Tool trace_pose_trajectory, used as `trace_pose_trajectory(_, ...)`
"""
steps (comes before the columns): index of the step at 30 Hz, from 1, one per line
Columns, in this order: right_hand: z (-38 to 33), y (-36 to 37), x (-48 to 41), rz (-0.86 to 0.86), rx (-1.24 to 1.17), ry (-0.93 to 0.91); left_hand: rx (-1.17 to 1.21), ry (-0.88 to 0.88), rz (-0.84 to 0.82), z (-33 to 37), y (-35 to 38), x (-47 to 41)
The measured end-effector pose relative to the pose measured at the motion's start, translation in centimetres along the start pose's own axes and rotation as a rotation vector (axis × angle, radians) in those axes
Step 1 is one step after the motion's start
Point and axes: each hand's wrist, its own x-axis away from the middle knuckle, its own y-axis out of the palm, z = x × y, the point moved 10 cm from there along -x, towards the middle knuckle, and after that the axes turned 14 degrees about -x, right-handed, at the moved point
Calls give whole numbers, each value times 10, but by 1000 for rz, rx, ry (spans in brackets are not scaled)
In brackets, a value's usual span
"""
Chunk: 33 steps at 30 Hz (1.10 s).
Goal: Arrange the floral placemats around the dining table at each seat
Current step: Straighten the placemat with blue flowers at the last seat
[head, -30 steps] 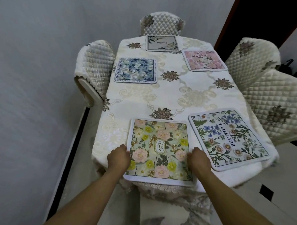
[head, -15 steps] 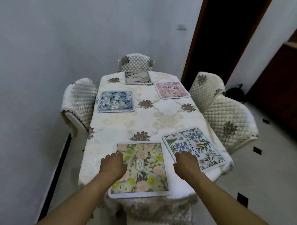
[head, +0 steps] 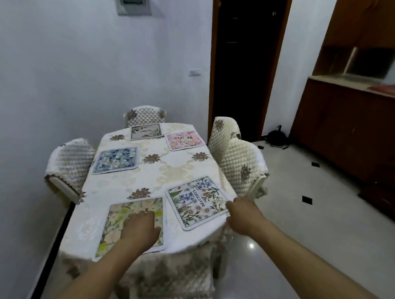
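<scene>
Several floral placemats lie on the dining table (head: 175, 170), which is covered by a cream cloth. My left hand (head: 140, 227) rests flat, fingers apart, on the yellow-and-pink mat (head: 118, 219) at the near end. My right hand (head: 241, 211) is at the right corner of the white "BEAUTIFUL" mat (head: 194, 201), by the table's edge. Its fingers are curled, and whether they grip the mat is unclear. Farther off lie a blue mat (head: 115, 160) on the left, a pink mat (head: 184, 139) on the right and a grey mat (head: 146, 131) at the far end.
Quilted chairs stand at the far end (head: 145, 115), on the left (head: 69, 162) and two on the right (head: 242, 168); another chair back (head: 174, 284) is just below me. A wall runs close along the left. A dark doorway (head: 245, 58), a wooden cabinet (head: 348, 133) and tiled floor lie to the right.
The view has pulled back and risen. My left hand slid from the yellow mat's left edge onto its middle. My right hand crossed from the yellow mat to the "BEAUTIFUL" mat's right corner.
</scene>
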Motion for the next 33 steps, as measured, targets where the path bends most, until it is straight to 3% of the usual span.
trace_pose_trajectory(7,99,-29,74,-25,-25,40,-77,51,46,126,-42,52)
trace_pose_trajectory(15,144,-42,71,-16,-63,-1,-148,53,46,182,-52,37)
trace_pose_trajectory(33,283,-52,-125,-141,-4,-110,-95,-61,-50,276,-48,-170)
